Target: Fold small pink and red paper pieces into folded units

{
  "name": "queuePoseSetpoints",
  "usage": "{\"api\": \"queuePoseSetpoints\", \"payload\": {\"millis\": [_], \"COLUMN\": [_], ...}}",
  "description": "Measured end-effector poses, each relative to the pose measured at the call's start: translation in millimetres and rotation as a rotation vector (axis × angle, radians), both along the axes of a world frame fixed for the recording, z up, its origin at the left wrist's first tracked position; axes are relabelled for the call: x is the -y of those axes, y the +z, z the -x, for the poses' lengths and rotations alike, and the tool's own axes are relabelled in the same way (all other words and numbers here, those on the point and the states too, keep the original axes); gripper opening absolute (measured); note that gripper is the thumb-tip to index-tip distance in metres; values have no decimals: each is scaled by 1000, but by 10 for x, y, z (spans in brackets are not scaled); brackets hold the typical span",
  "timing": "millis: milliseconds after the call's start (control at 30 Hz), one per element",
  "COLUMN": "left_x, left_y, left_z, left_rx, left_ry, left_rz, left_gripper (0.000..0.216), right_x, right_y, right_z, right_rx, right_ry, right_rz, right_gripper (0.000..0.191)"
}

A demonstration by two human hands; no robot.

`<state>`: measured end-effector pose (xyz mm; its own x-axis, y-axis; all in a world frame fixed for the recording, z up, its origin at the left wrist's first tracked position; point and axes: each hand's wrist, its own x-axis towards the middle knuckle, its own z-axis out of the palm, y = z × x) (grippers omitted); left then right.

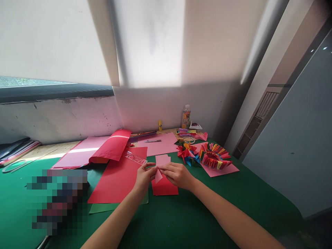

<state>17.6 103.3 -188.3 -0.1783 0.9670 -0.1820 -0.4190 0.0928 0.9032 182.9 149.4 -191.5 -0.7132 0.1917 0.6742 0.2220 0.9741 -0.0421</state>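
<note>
Between my two hands is a small folded piece of pink paper (158,175), held above the table. My left hand (144,176) pinches its left side with thumb and fingertips. From the right, my right hand (178,174) grips the same paper, its fingers curled together. Beneath the hands lie a small red sheet (166,188) and a pale pink sheet (163,159). A large red sheet (116,183) is just left of my left hand, with a clear plastic ruler (135,158) on it.
On the green tabletop (168,228), a ring of folded colored paper (214,155) and folded paper stars (187,152) sit to the right. Pink sheets (158,143), a glue stick (160,125) and a bottle (186,117) stand or lie behind. A pixelated object (61,204) is at left.
</note>
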Motion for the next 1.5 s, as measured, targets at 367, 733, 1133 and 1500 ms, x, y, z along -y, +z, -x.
{"api": "queuePoseSetpoints", "payload": {"millis": [367, 733, 1133, 1500], "left_x": [-9, -19, -6, -12], "left_y": [-11, 9, 24, -35], "left_z": [1, -3, -41, -38], "left_rx": [-28, -344, -478, -497], "left_ry": [22, 96, 40, 22], "left_rz": [4, -154, -220, -222], "left_gripper": [39, 30, 22, 20], "right_x": [12, 102, 22, -38], "right_y": [14, -1, -86, -129], "right_z": [17, 27, 138, 158], "right_rx": [-9, -93, -365, -373], "right_ry": [-21, 10, -52, -39], "right_rz": [26, 349, 1167, 1237], "right_gripper": [24, 30, 26, 21]}}
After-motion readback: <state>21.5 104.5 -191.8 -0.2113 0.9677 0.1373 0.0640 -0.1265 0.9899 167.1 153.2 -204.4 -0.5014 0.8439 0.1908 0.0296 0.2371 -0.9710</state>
